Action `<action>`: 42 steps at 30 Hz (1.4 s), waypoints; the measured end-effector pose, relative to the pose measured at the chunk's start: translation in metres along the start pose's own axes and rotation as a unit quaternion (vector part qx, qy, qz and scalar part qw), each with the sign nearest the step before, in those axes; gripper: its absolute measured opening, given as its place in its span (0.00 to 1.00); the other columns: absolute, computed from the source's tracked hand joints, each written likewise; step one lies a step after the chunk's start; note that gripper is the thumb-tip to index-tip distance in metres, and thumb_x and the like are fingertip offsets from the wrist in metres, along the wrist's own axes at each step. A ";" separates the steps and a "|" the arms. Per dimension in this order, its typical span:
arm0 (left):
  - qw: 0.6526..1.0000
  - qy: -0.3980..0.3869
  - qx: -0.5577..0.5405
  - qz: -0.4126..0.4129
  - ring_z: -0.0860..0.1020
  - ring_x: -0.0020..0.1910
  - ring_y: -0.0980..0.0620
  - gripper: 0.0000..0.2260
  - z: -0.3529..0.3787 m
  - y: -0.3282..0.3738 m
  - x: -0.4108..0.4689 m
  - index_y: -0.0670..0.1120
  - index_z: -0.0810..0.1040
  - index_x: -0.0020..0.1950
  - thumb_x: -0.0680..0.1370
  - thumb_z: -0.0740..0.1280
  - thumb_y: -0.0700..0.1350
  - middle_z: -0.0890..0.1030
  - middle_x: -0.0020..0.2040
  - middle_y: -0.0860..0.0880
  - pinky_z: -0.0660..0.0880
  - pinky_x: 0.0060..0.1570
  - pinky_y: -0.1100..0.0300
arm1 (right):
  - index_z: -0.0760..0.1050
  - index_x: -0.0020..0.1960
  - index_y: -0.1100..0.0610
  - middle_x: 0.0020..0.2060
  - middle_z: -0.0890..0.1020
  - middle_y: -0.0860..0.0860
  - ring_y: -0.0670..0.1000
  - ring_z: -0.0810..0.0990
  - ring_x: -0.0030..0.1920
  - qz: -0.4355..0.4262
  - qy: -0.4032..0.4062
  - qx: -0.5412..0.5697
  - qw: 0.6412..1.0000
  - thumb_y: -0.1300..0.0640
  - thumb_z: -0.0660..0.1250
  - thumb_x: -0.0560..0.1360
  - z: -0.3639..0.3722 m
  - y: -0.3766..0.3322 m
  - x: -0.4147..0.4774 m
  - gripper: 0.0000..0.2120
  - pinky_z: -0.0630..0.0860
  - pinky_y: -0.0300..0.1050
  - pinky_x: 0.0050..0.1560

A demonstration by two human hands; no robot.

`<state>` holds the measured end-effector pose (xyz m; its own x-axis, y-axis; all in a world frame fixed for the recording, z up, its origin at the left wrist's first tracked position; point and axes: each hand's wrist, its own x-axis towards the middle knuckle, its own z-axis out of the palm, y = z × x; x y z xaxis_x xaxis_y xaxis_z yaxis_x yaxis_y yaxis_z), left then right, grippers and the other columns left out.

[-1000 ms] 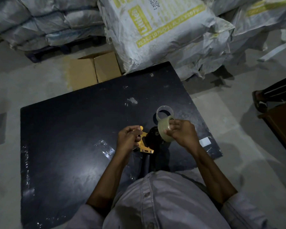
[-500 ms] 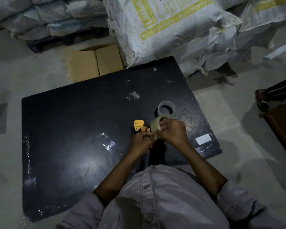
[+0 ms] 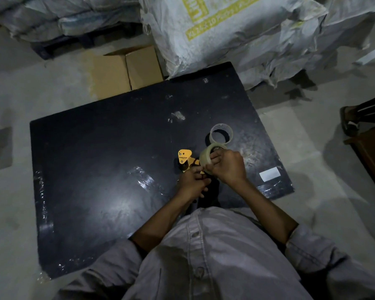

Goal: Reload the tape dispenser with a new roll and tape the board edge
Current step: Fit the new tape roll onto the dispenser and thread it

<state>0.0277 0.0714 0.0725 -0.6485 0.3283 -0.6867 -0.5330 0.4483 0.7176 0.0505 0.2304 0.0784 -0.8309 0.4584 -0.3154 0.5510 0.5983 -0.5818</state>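
Note:
A large black board (image 3: 108, 161) lies flat on the concrete floor. Over its right half, my right hand (image 3: 227, 167) grips a full roll of clear tape (image 3: 206, 158), held on edge. My left hand (image 3: 193, 182) is closed just below and left of the roll, on the yellow and black tape dispenser (image 3: 185, 160), whose yellow side plate sticks out to the left. The dispenser's handle is hidden under my hands. An empty clear tape core (image 3: 221, 134) lies on the board just beyond the roll.
Stacked white woven sacks (image 3: 236, 29) press against the board's far edge. A flattened cardboard box (image 3: 126, 71) lies at the far left corner. A white label (image 3: 269, 173) sits near the board's right corner. A sandalled foot (image 3: 349, 124) and brown furniture (image 3: 372, 156) are at right.
My hands have come together: the right hand brought the roll leftwards against the dispenser, and the left hand shifted to the roll's lower side. The yellow plate now shows to the left.

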 end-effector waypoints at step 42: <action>0.978 0.039 -0.095 0.181 0.88 0.55 0.37 0.19 -0.040 0.017 -0.005 0.45 0.89 0.62 0.73 0.86 0.43 0.90 0.56 0.42 0.84 0.60 0.36 | 0.86 0.69 0.56 0.60 0.91 0.54 0.58 0.90 0.62 -0.015 -0.133 0.404 0.905 0.56 0.81 0.79 -0.051 0.007 -0.008 0.19 0.86 0.56 0.67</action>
<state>-0.0001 0.0438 0.0933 -0.8486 0.3694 -0.3787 -0.3480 0.1495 0.9255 0.0653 0.2643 0.1151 -0.8927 0.2111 -0.3981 0.3812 -0.1173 -0.9170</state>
